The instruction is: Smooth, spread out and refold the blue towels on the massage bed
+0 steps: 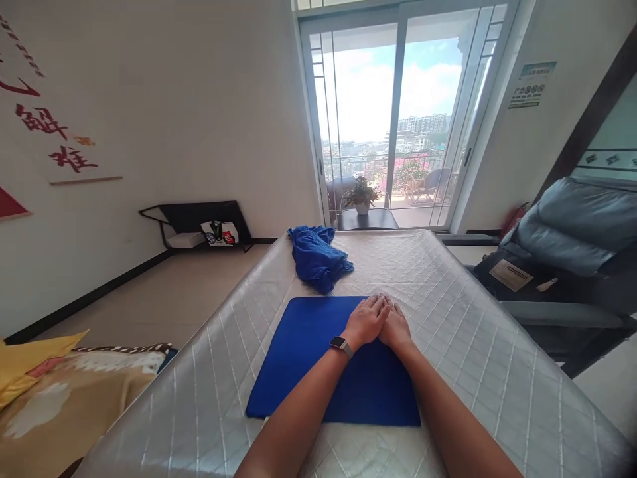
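A flat blue cloth (pixel 303 352), roughly square, lies on the silvery quilted table cover (pixel 462 332). Both my hands rest at its far right corner. My left hand (pixel 367 320), with a watch (pixel 341 344) on the wrist, lies flat with its fingers stretched forward and partly over my right hand. My right hand (pixel 396 326) is pressed flat beside it, fingers extended, partly covered by the left. Neither hand grips anything. Beyond the flat cloth, to the left, sits a crumpled blue cloth (pixel 318 259).
A dark chair with a potted plant (pixel 362 196) stands past the far edge, before the glass sliding door (pixel 398 119). A grey recliner (pixel 572 232) is at the right. Patterned bedding (pixel 84 392) lies at lower left, and a black-framed rack (pixel 199 222) stands against the wall.
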{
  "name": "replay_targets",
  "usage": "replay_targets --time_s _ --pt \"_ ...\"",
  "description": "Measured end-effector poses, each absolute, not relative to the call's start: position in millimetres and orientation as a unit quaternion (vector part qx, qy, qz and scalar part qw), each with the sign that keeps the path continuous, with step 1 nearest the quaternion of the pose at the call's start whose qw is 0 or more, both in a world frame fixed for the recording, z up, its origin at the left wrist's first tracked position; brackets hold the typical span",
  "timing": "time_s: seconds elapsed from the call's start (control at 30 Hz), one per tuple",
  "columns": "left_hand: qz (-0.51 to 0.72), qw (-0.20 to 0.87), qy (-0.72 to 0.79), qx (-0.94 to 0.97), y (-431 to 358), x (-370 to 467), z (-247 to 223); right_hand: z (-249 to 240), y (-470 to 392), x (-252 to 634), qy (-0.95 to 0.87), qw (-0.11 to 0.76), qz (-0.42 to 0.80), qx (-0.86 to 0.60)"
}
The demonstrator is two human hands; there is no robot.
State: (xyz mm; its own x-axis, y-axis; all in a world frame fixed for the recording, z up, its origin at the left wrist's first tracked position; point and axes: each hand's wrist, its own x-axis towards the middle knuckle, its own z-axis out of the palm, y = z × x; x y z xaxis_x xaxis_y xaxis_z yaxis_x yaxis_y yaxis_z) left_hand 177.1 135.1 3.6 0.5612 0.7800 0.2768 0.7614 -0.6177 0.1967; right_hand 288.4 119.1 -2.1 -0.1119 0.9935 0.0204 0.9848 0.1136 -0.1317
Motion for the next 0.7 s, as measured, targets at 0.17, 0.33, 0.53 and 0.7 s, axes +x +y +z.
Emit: replay_targets --time_s 0.17,0.33,0.53,0.7 --pt "0.160 0.006 0.468 0.869 140.5 142.2 -7.7 0.5 120.0 284.5 -0.728 0.077 0.055 -0.679" --pt "0.111 -0.010 0.540 0.834 144.1 62.7 -7.4 0.5 122.3 282.4 -0.720 0.086 0.065 -0.686" --pt "0.085 0.013 0.615 0.784 143.6 -14.5 -10.7 -1.0 124.3 283.6 -0.718 0.070 0.053 -0.690" --pt "0.102 0.035 0.639 0.762 142.1 -22.7 -11.2 -0.8 125.4 283.7 -0.717 0.050 0.045 -0.694"
